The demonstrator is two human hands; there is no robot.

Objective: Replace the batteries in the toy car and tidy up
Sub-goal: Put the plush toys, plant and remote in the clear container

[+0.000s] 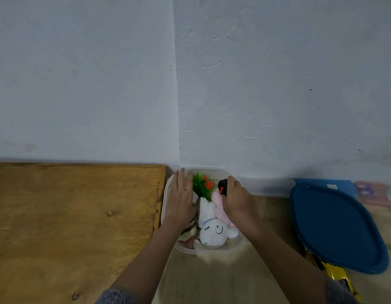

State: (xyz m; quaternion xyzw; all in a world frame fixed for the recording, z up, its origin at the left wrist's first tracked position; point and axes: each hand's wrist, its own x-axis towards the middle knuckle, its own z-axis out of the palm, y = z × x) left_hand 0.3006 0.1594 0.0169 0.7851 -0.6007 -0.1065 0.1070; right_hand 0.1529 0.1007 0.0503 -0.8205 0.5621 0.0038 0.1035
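Observation:
A clear plastic box stands on the floor in the wall corner, holding soft toys. My right hand grips a black object with red-orange buttons over the box's far right part; whether it is a remote or the toy car is unclear. With fingers straight, my left hand lies flat inside the box along its left wall. A white plush toy with a drawn face lies in the box, and a green plastic plant with orange flowers sits at the back. No batteries are visible.
A wooden board lies flat to the left of the box. A blue lid rests on the floor to the right, with a shiny gold item under its near edge. A blue flat thing leans by the wall.

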